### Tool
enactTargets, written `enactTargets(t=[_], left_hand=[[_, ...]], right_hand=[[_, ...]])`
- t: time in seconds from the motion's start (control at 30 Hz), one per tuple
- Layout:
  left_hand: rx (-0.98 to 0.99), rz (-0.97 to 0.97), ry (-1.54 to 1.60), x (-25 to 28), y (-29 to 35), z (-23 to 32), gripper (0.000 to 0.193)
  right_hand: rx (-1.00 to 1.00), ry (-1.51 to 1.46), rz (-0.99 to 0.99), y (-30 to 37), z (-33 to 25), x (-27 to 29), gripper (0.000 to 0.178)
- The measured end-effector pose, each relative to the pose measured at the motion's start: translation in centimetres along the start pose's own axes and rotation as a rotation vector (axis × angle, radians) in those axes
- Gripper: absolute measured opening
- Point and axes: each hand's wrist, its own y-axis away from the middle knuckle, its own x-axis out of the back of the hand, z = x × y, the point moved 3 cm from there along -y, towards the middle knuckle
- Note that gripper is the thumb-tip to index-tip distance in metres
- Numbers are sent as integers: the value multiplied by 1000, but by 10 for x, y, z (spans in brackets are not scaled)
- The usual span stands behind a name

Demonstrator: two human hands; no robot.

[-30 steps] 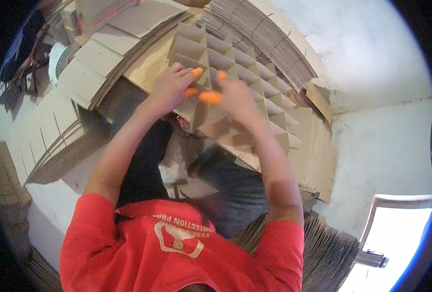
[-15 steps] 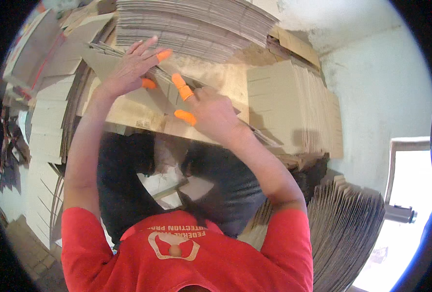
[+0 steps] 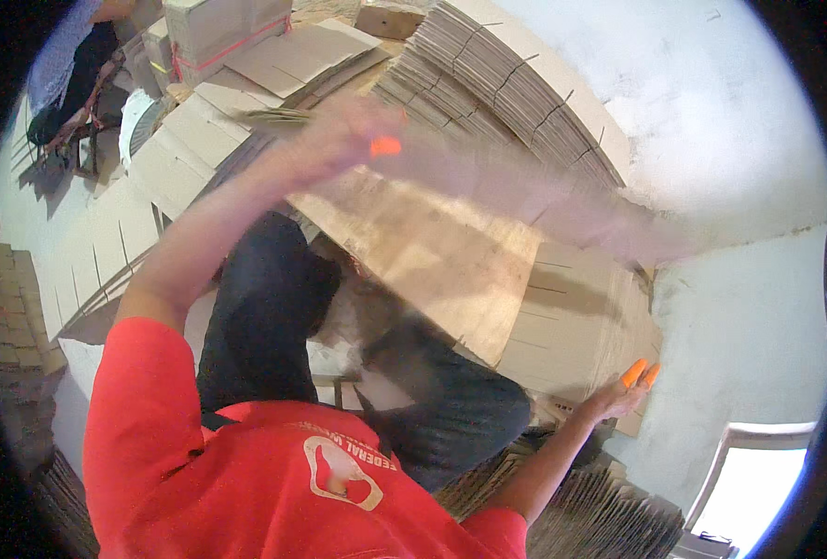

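My left hand, with an orange finger cover, is closed on a long, flattened cardboard piece. Motion smears that cardboard as it stretches off to the right above the wooden board, with its narrow end showing left of the hand. Out at the far right, my right hand has its fingers stretched out, two of them tipped in orange covers. It is beside the near right corner of a stack of slotted cardboard sheets; whether it touches them I cannot tell.
A tall pile of cardboard with dark slots stands at the back by the pale wall. More slotted sheets lean along the left. A carton with red strapping sits at the back left. Upright cardboard pieces crowd the lower right.
Both hands were together over the cardboard on the board. Now my left hand has lifted it, while my right hand has moved off to the far right. The view has turned.
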Motion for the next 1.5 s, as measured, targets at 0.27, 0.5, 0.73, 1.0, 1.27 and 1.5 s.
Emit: enactTargets(t=[0.27, 0.5, 0.73, 1.0, 1.27, 1.5], left_hand=[[350, 527, -445, 113, -17, -61, 34], [572, 5, -926, 2, 3, -193, 48], [703, -295, -531, -103, 54, -152, 57], [317, -346, 167, -120, 56, 22, 64], [367, -157, 712, -124, 20, 72, 59], [693, 199, 1908, -133, -47, 109, 34]], right_hand=[[256, 833, -555, 23, 54, -48, 72], [506, 825, -490, 22, 77, -54, 71], [403, 740, -598, 4, 52, -49, 65], [202, 252, -520, -43, 144, -31, 53], [-59, 227, 225, -26, 16, 12, 36], [-386, -1027, -253, 30, -67, -78, 35]])
